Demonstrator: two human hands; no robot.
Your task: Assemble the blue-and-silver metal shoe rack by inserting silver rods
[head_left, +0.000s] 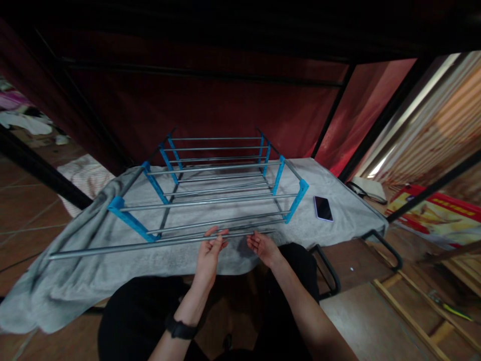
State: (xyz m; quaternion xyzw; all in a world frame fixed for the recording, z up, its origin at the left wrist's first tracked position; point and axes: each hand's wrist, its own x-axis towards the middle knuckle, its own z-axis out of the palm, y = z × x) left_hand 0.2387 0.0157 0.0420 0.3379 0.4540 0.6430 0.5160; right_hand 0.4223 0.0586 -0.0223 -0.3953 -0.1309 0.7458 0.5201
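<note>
My left hand (213, 246) is closed around a long grey metal tube (124, 249), which lies sideways in front of a rack. The fingers of my right hand (261, 245) pinch the tube's right part. Just beyond both hands rests the rack (216, 202), made of grey metal rods joined by blue plastic connectors (296, 200). It lies on a grey blanket (90, 271). The tube's left end reaches out past the rack's near left blue corner. My fingers partly hide the tube's right end.
A phone (323, 208) lies on the blanket right of the rack. Dark metal bed posts (334, 113) and a red curtain (210, 108) stand around and behind. On the right are a wooden frame (413, 316), a black metal handle (387, 250) and a red printed box (436, 213).
</note>
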